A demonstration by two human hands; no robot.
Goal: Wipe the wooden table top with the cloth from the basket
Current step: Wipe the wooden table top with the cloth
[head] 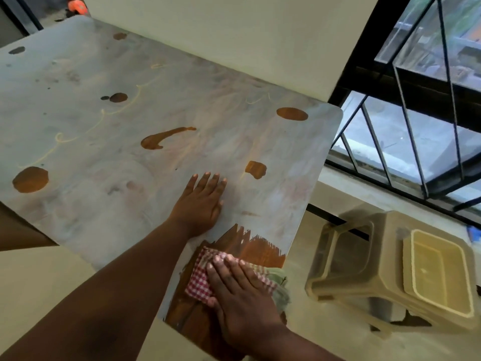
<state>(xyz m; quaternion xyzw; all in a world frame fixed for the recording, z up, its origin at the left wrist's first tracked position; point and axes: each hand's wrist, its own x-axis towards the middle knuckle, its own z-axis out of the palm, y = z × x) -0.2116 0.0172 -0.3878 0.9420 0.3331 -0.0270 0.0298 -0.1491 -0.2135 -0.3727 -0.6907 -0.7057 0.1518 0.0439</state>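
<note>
We see the right hand (239, 290) laid flat, fingers straight and together, pressing down on the red-and-white checked cloth (200, 280) at the near right corner of the dusty grey-filmed wooden table top (130, 100); nothing is curled round the cloth, it is simply pinned under the palm and fingers. A greenish fold of the cloth pokes out on the right side of the hand, hanging past the table edge. The left hand (201, 201) is spread open too, palm flat on the table just beyond the cloth, holding nothing. Around the cloth we see a patch of bare, shiny brown wood with ragged edges against the pale film. Further across the top, brown spots and smears show through the grey. To the right, on the floor, stands a beige plastic stool (364, 256) with a yellowish rectangular plastic basket (440, 272) on it.
</note>
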